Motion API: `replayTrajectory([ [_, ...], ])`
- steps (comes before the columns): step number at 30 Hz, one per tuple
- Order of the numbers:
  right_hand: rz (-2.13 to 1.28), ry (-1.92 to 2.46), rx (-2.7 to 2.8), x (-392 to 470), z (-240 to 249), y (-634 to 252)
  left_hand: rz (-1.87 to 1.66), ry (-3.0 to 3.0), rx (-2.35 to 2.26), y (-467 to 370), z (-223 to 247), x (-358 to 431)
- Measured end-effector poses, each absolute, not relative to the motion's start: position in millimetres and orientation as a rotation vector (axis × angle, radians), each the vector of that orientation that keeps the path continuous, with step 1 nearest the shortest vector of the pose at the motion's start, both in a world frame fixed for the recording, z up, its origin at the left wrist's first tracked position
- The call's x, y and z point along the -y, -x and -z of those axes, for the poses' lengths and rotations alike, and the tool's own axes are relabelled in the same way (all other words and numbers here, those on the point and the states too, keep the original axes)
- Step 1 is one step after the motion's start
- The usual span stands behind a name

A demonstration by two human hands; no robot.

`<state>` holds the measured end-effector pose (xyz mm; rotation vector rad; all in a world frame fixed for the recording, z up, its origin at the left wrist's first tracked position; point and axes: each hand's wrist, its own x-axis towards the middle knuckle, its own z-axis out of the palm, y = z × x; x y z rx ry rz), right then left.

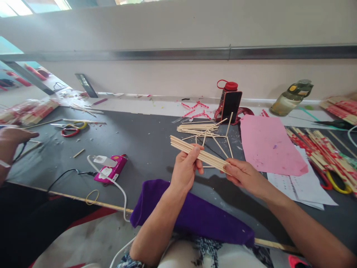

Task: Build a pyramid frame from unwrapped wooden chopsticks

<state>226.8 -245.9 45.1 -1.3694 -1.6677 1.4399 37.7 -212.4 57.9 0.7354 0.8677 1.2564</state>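
A bundle of thin wooden sticks (210,159) is held up over the dark table, slanting down to the right. My left hand (186,165) is closed round its middle, thumb on top. At the right end my right hand (241,172) pinches the same sticks. Behind them lies a pile of similar sticks (192,129). Next to that pile stands a frame of joined sticks (229,136), partly hidden by my hands and the bundle. A folded purple cloth (212,219) lies along the table edge below my forearms.
A phone (231,105) leans on a red-capped bottle (231,86). To the right are pink paper (272,145), white sheets (306,190), scissors (338,181) and wrapped chopsticks (334,149). Leftward are a pink power strip (113,169), other scissors (71,129) and another person's hand (16,137).
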Motion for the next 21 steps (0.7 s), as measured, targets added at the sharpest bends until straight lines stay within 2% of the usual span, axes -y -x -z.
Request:
replayTrajectory([
  [9, -1.362, 1.259, 1.487, 231.6, -59.6, -215.3, -1.370, -0.773, -0.803, -38.1, -75.4, 198.2],
  [18, -1.473, 1.230, 1.426, 235.8, -44.4, -211.3, -1.455, -0.911, -0.884, -46.4, -61.4, 190.6],
  [21, -1.417, 1.250, 1.471, 238.6, -44.3, -210.2, -1.432, -0.856, -0.722, -50.1, -56.8, 191.5],
])
